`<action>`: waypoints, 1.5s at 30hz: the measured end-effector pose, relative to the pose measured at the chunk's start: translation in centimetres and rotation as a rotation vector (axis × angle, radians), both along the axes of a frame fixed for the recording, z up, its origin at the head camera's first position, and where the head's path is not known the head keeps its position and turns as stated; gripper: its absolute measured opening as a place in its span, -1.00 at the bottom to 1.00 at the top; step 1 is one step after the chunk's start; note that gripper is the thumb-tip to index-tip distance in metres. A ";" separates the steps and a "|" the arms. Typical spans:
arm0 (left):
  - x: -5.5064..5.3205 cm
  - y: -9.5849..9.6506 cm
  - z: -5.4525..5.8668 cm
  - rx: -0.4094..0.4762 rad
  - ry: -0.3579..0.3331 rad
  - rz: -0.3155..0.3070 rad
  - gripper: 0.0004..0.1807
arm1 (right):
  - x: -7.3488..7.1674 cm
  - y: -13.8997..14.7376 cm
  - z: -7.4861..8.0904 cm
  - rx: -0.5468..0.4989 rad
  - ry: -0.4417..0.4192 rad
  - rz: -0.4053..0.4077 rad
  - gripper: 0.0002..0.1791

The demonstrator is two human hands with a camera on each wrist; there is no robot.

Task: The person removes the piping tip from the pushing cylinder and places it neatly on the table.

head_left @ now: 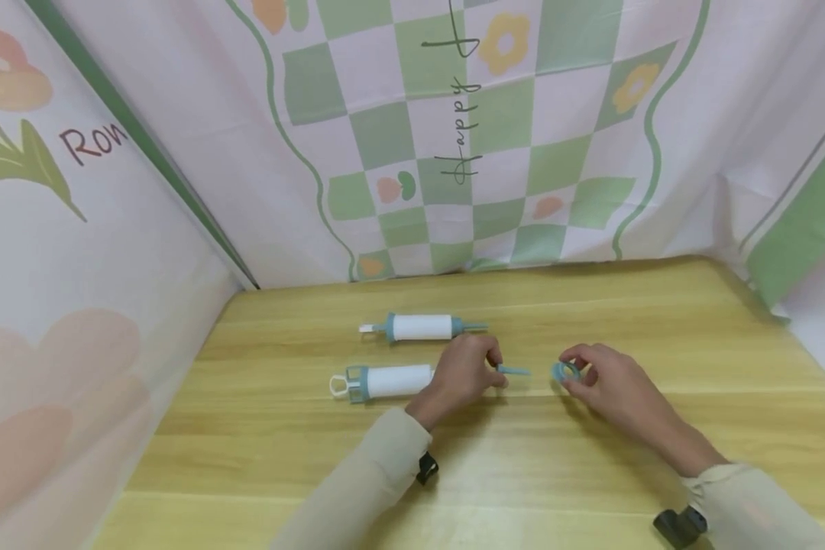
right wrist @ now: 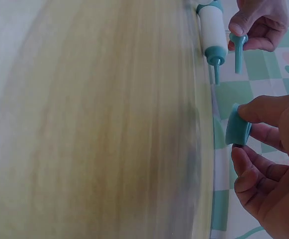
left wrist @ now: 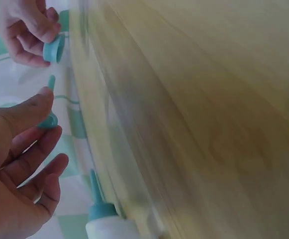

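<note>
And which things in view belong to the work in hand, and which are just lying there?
Work in hand:
teal nozzle, pinched by left hand
teal ring, held by right hand
probably nearer white tube

Apparently just lying there:
farther white tube, untouched
</note>
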State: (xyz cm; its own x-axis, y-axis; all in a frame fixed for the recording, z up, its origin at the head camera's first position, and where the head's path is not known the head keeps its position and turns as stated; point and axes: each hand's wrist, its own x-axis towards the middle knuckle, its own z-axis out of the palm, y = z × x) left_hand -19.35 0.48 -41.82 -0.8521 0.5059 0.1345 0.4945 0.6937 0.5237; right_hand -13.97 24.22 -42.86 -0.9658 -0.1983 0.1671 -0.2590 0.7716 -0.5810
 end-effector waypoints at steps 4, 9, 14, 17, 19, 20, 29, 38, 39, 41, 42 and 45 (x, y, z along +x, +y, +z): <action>0.1 1.2 -0.4 0.002 -0.052 -0.004 -0.73 | 0.3 0.2 -0.4 0.019 -0.025 -0.007 -0.64; 0.6 2.2 -1.1 -0.031 -0.099 0.040 -0.66 | 0.5 0.1 -0.8 0.033 -0.023 0.003 -0.64; 0.7 2.7 -1.6 -0.082 -0.082 0.086 -0.63 | 0.3 -0.1 -0.9 0.053 -0.036 0.000 -0.65; 0.6 2.8 -1.8 -0.118 -0.070 0.078 -0.63 | 0.2 -0.1 -1.0 0.052 -0.045 -0.005 -0.65; 0.6 2.9 -1.9 -0.134 -0.069 0.075 -0.63 | 0.1 -0.2 -1.1 0.053 -0.045 -0.004 -0.65; 0.5 2.9 -2.0 -0.139 -0.070 0.075 -0.63 | 0.1 -0.2 -1.1 0.054 -0.041 -0.001 -0.65; 0.5 2.9 -2.4 -0.120 -0.100 0.075 -0.62 | 0.0 -0.5 -1.3 0.091 -0.008 0.014 -0.68; 0.2 2.2 -1.8 -0.113 -0.127 0.061 -0.52 | 0.4 -0.7 -0.8 0.080 -0.066 -0.008 -0.43; 0.1 2.1 -1.8 -0.116 -0.131 0.061 -0.48 | 0.4 -0.7 -0.6 0.076 -0.076 -0.014 -0.41; 0.1 1.9 -1.6 -0.115 -0.148 0.064 -0.43 | 0.5 -0.7 -0.3 0.074 -0.088 -0.024 -0.39; 0.1 1.8 -1.5 -0.116 -0.153 0.064 -0.42 | 0.6 -0.8 -0.1 0.075 -0.091 -0.029 -0.39; 0.1 1.6 -1.1 -0.106 -0.164 0.063 -0.40 | 0.6 -0.9 0.3 0.077 -0.091 -0.033 -0.37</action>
State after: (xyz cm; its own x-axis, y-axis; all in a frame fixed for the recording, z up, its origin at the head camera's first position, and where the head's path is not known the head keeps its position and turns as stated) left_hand -19.24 2.04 -42.92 -0.8887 0.4547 -0.0597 0.3623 0.7760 0.5162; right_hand -13.40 23.32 -42.57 -0.9825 -0.1748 0.0641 -0.1815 0.8220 -0.5398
